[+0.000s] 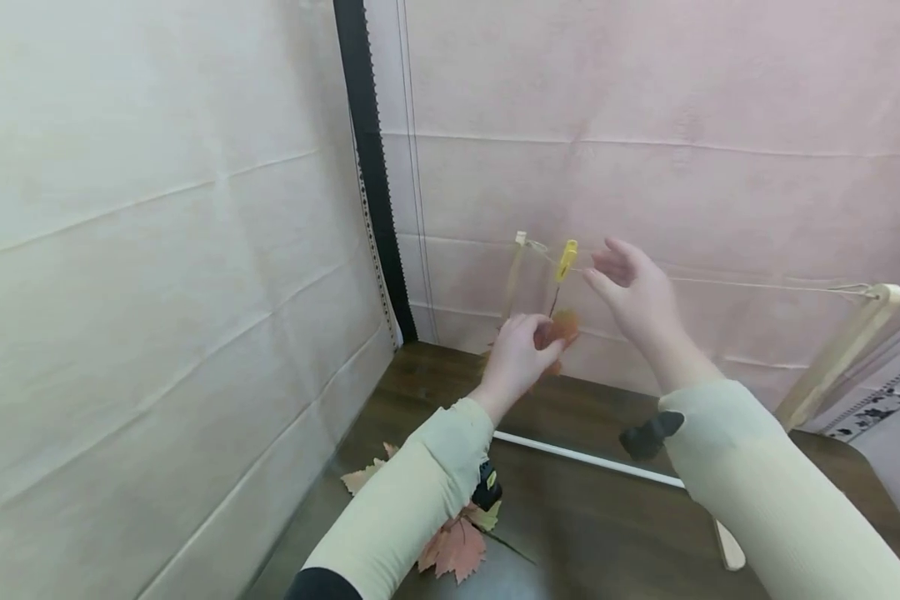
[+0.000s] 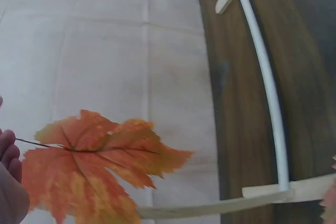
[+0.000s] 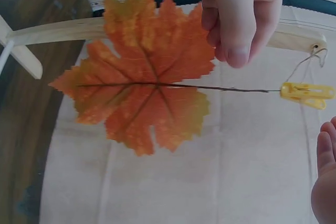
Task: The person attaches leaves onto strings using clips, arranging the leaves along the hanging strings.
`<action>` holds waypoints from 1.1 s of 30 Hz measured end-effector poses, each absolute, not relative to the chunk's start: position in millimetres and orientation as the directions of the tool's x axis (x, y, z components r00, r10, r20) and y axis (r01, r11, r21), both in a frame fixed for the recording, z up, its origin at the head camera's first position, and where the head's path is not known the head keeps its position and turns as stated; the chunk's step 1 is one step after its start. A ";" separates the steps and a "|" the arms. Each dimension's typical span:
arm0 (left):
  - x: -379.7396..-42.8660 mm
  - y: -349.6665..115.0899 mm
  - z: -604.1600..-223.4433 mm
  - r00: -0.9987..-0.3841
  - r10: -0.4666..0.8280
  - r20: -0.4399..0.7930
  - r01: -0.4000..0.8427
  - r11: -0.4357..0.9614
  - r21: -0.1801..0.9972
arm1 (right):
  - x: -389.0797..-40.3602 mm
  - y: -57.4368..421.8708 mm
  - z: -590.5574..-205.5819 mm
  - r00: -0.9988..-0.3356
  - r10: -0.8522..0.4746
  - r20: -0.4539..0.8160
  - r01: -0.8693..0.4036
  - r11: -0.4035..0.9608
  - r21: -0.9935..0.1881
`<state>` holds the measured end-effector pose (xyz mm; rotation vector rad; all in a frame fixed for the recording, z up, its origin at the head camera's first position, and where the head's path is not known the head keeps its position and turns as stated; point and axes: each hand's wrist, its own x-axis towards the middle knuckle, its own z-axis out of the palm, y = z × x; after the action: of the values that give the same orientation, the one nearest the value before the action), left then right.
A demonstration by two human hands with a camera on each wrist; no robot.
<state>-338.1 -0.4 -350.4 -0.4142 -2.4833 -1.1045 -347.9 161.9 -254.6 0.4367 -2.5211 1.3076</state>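
Observation:
An orange autumn leaf [image 3: 142, 77], maple-like, hangs by its dark stem [image 3: 226, 88]. The yellow clothespin [image 1: 566, 260] on the string [image 1: 750, 284] holds the stem's tip. My left hand [image 1: 521, 354] is at the leaf's edge, its thumb and curled fingers pinching one lobe; in the right wrist view the hand covers that spot. Beside the clothespin, my right hand [image 1: 633, 287] is raised near the string with relaxed fingers. It grips nothing, and a gap separates its fingertips [image 3: 325, 145] from the clothespin in the right wrist view.
Wooden posts [image 1: 843, 354] hold up the string at both ends, and a white rod [image 1: 588, 457] runs between their feet. More leaves [image 1: 456, 546] lie on the dark wooden table [image 1: 570, 517], partly under my left forearm. Pale cloth walls [image 1: 195, 292] stand behind and left.

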 end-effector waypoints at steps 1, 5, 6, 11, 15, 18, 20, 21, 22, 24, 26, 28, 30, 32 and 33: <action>-337.2 -1.6 -353.4 -0.882 0.121 0.456 0.419 0.644 0.640 | -346.7 163.3 -257.4 -0.919 -0.141 0.368 -0.382 0.547 -0.745; -333.0 -4.1 -364.6 -0.897 0.159 0.412 0.414 0.630 0.657 | -343.7 169.1 -272.2 -0.926 -0.137 0.352 -0.367 0.547 -0.753; -332.3 -4.1 -367.4 -0.901 0.164 0.401 0.410 0.624 0.665 | -343.4 170.6 -276.7 -0.928 -0.134 0.349 -0.362 0.550 -0.753; -328.5 -6.4 -379.4 -0.915 0.187 0.357 0.392 0.618 0.682 | -342.3 175.4 -298.7 -0.927 -0.120 0.356 -0.362 0.539 -0.761; -326.9 -10.2 -388.8 -0.917 0.202 0.344 0.390 0.633 0.668 | -340.5 178.1 -314.4 -0.924 -0.108 0.367 -0.366 0.527 -0.767; -325.4 -13.4 -395.7 -0.923 0.213 0.320 0.379 0.638 0.670 | -338.8 180.3 -325.6 -0.927 -0.106 0.359 -0.360 0.520 -0.775; -323.6 -14.5 -400.2 -0.931 0.222 0.289 0.363 0.636 0.681 | -337.6 183.2 -332.5 -0.931 -0.104 0.349 -0.351 0.510 -0.785; -322.6 -14.7 -402.3 -0.934 0.228 0.274 0.356 0.632 0.688 | -337.1 185.2 -335.6 -0.934 -0.103 0.342 -0.345 0.507 -0.790; -321.7 -14.7 -404.4 -0.936 0.235 0.261 0.351 0.629 0.694 | -336.6 187.4 -338.5 -0.936 -0.099 0.339 -0.341 0.503 -0.794; -320.4 -14.9 -408.4 -0.936 0.255 0.243 0.351 0.621 0.701 | -335.4 192.4 -343.8 -0.939 -0.086 0.333 -0.330 0.502 -0.799; -318.9 -15.8 -412.5 -0.934 0.273 0.232 0.354 0.611 0.708 | -334.0 197.3 -348.8 -0.941 -0.071 0.330 -0.320 0.503 -0.803; -317.7 -18.1 -417.4 -0.933 0.284 0.222 0.354 0.609 0.710 | -332.6 201.8 -354.3 -0.943 -0.059 0.327 -0.311 0.507 -0.804; -316.6 -21.6 -422.8 -0.934 0.290 0.209 0.348 0.604 0.717 | -331.2 205.5 -360.3 -0.947 -0.054 0.316 -0.298 0.508 -0.808; -316.0 -25.4 -429.0 -0.935 0.295 0.199 0.343 0.599 0.723 | -330.3 209.3 -366.7 -0.951 -0.048 0.304 -0.286 0.504 -0.815; -315.8 -27.0 -431.9 -0.935 0.297 0.193 0.339 0.596 0.727 | -329.9 211.2 -369.7 -0.953 -0.044 0.301 -0.282 0.503 -0.817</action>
<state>-315.8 -27.0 -431.9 -0.5506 -2.7605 -1.2749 -329.9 211.2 -369.7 0.2776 -2.5063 1.4291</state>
